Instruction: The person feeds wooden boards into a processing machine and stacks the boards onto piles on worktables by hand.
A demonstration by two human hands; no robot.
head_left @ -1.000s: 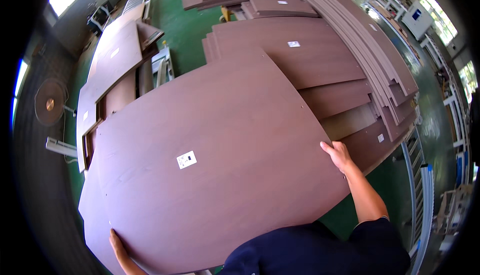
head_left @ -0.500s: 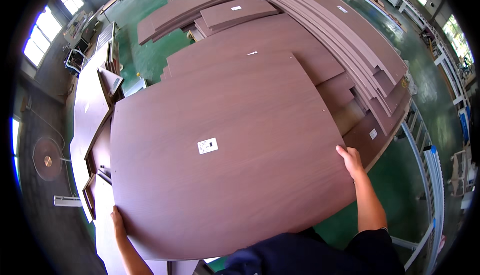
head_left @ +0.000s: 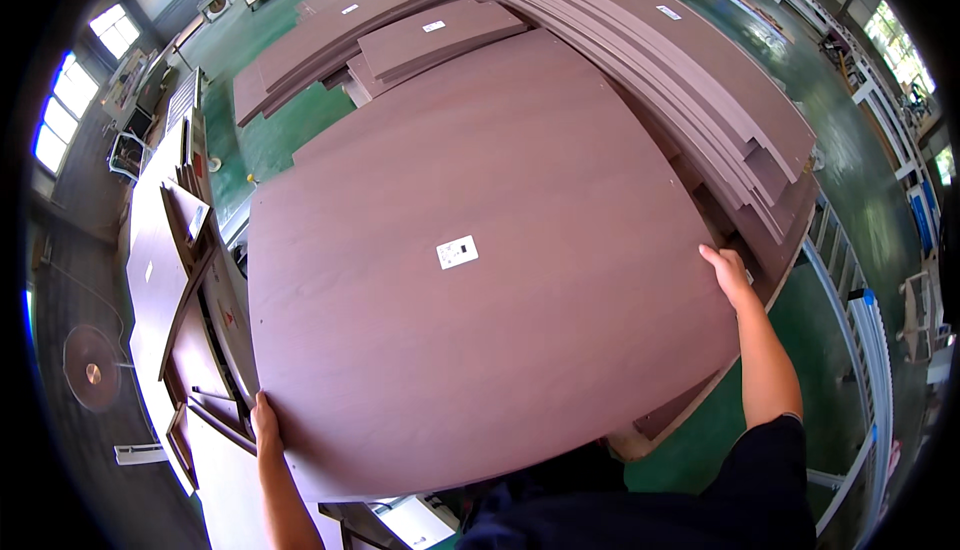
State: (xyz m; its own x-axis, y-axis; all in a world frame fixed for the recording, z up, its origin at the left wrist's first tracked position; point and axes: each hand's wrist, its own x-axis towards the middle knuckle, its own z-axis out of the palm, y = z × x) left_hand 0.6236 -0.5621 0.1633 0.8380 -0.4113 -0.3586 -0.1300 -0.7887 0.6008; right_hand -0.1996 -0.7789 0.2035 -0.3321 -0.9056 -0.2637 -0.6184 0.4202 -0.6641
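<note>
The left hand (head_left: 266,425) grips the left edge of a large, flat, reddish-brown board (head_left: 480,350) with gently curved sides, and the right hand (head_left: 730,275) grips its right edge farther from the body, with the thumb at the edge. The fingers beneath the board are hidden. The board lies face up in front of the person, its near edge close to the dark navy short-sleeved shirt (head_left: 650,515). A white rectangular printed label (head_left: 458,253) sits near the middle of its upper face, and small dark holes show near its edges.

Beyond the far edge lie a smaller brown labelled panel (head_left: 440,42) and, farther left, a stack of broad brown panels (head_left: 370,15). A pile of long, narrow brown boards (head_left: 700,60) runs along the right, partly covered by the large board. Whether that board's far side rests on anything is unclear. To the left are more brown panels with pale glare (head_left: 150,300). A grey metal frame with ribbed sides (head_left: 868,350) stands right of the right forearm on the glossy green floor (head_left: 275,140).
</note>
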